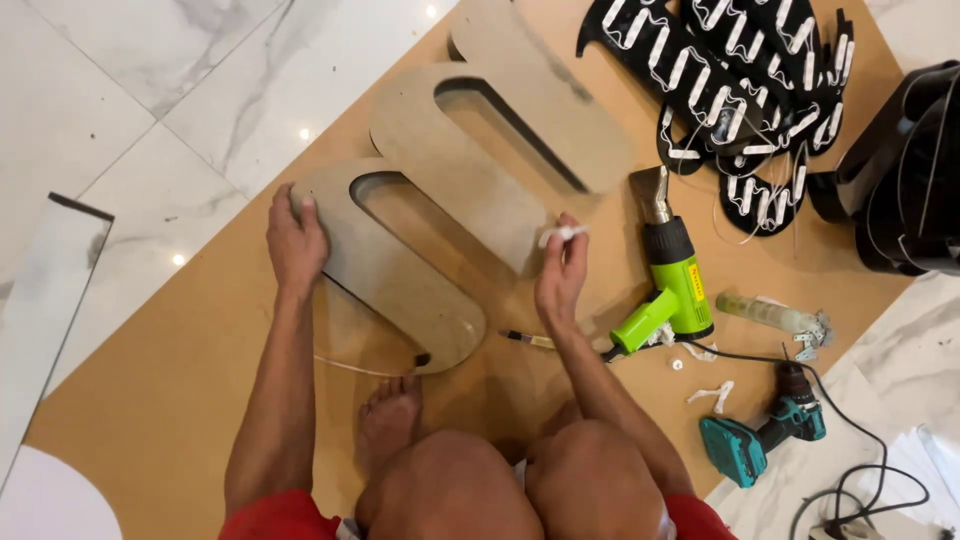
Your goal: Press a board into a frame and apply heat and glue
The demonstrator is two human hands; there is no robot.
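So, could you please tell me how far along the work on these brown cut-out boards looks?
Done: black panels already carry white strips. In hand: the left hand steadies the nearest brown cut-out board while the right hand pinches a small white scrap. Left: the brown boards show no strips; the heat gun and drill lie idle.

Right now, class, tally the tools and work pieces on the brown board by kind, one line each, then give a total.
Oval-slotted wooden cut-outs: 3, the nearest under the left hand
Green heat gun: 1
Teal cordless drill: 1
Clear sealant tube: 1
White scrap pinched in the right hand: 1
Total: 7
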